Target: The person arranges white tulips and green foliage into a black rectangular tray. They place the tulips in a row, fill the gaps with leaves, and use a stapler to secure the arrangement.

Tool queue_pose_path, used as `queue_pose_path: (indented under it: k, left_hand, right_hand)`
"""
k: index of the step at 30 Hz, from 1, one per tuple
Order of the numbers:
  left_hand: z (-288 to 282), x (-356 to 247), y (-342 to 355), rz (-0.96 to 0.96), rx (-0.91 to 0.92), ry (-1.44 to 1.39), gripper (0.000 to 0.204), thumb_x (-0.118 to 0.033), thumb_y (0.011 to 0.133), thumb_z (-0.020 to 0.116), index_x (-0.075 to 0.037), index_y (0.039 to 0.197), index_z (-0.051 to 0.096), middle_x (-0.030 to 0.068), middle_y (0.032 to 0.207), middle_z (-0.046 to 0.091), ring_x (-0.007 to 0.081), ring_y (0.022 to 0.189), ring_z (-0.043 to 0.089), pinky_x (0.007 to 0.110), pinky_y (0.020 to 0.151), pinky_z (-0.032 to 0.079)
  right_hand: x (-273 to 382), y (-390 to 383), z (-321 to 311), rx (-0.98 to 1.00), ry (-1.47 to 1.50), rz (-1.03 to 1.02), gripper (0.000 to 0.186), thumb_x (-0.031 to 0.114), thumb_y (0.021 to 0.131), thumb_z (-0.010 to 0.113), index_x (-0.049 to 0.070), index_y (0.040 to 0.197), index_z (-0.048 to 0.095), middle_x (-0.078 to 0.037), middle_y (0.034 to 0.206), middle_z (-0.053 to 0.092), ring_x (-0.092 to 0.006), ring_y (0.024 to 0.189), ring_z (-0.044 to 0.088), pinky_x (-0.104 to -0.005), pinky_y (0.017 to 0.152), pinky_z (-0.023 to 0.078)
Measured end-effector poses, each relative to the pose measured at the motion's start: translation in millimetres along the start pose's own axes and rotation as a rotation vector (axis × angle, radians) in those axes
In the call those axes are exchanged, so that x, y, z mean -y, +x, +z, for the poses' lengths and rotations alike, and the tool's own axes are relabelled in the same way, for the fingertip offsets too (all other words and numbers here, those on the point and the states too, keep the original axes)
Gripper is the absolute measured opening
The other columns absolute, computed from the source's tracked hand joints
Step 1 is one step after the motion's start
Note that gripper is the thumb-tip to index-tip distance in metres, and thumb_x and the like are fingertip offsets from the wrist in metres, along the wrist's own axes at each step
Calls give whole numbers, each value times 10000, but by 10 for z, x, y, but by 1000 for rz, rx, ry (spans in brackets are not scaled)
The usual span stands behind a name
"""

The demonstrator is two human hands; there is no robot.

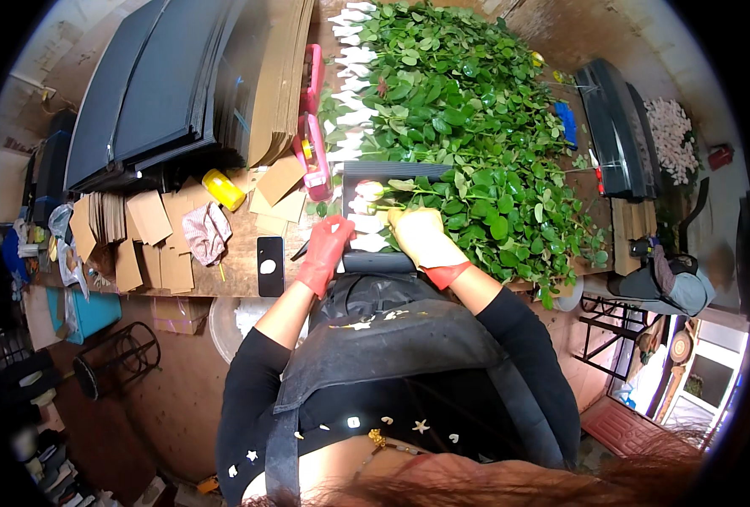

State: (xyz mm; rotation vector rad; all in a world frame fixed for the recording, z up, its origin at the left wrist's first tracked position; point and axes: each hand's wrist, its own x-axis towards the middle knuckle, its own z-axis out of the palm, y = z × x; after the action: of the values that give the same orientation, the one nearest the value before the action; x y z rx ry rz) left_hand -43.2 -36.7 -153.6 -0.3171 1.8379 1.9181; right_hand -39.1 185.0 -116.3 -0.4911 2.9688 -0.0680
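My left hand [328,251], in a red glove, has its fingers drawn together beside a rose head in a white sleeve [366,242]. A small white bit shows at its fingertips; what they hold is unclear. My right hand [428,240] wears a cream glove over a red one. Its fingers close around the stem of a rose just behind the blooms. Pale pink-and-white rose heads [368,191] lie on a dark corrugated sheet [392,171] between my hands. Green leaves [497,211] spread right of my right hand.
A large bed of leafy roses [459,93] with white-sleeved heads covers the far table. Stacked dark sheets [151,84] and cardboard [278,84] stand at left. Nearer are a pink tape dispenser [314,160], a yellow roll [223,190], a cloth [207,234] and a phone [271,266].
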Motion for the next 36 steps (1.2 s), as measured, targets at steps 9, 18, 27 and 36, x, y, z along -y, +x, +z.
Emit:
queue_pose_path:
  k: [9,18,27,36]
  left_hand:
    - [-613,-300,-282,80,-16,37,197,-222,964,670,-29,956,634,100,893,721,144,769,673,279,651,524]
    - [-258,-558,-91,-194,373,728,458,-466,883,750,-45,1056,705,144,950,720,242,915,680,368,836,524]
    - [-147,-356,-344,-213,186,-72,217,-245,951,681,-32,913,696,22,834,666,106,752,569,273,710,462]
    - [-1636,598,-874,-133,-237,727,408,-408,917,688,-13,1017,694,182,968,730,314,988,714,436,850,540]
  right_hand:
    - [-107,-164,-442,64,248,-38,247,296,947,639,72,1049,665,-178,800,714,-365,772,715,-483,705,558]
    - [-37,-91,-591,295,291,-190,225,269,910,709,49,945,680,-205,800,687,-396,800,699,-460,735,550]
    - [159,186,-567,617,40,-107,265,196,909,609,75,1098,752,-196,1033,752,-372,977,734,-472,856,567]
    - [109,165,-619,572,60,-146,269,299,943,626,52,1017,704,-213,883,729,-395,854,719,-498,768,561]
